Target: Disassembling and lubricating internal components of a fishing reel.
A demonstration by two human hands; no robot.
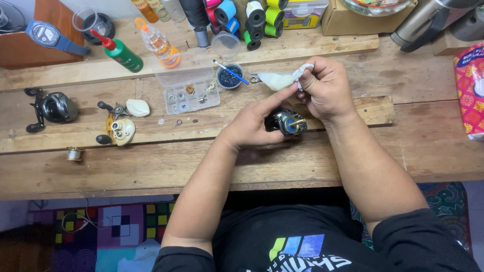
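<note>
Rough wooden planks make up our worktop, crowded along its far edge. Near the middle, our left hand cradles a black, round metal fishing reel body, index finger stretched upward. Our right hand pinches a twisted scrap of white cloth between thumb and fingertips just above it. We judge the reel stiff, fairly heavy and probably greasy, best gripped around its rounded frame; the cloth is soft and light. At the far edge stand a green bottle with red nozzle, bright tape rolls and a cardboard box; a red patterned packet lies at the right edge.
</note>
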